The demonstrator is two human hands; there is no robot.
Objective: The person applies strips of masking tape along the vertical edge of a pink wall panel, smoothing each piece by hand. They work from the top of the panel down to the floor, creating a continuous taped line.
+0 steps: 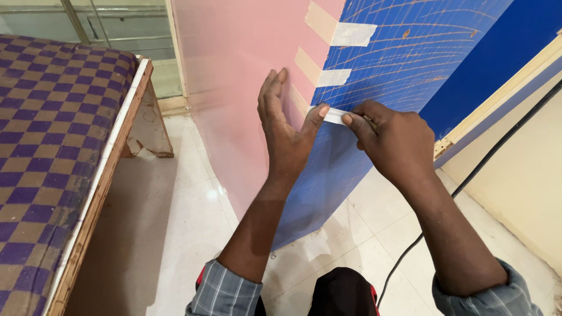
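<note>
A tall panel stands upright on the floor, its pink face (234,88) to the left and its blue gridded face (398,64) to the right. My left hand (284,126) lies flat on the panel's corner, thumb pressing one end of a white tape strip (335,116). My right hand (389,137) pinches the strip's other end against the blue face. Two more tape strips (342,35) wrap the corner higher up.
A bed with a purple and cream checked mattress (47,134) on a wooden frame fills the left. A black cable (468,181) runs across the white tiled floor (181,222) on the right, beside a cream wall and a blue wood-edged board (497,58).
</note>
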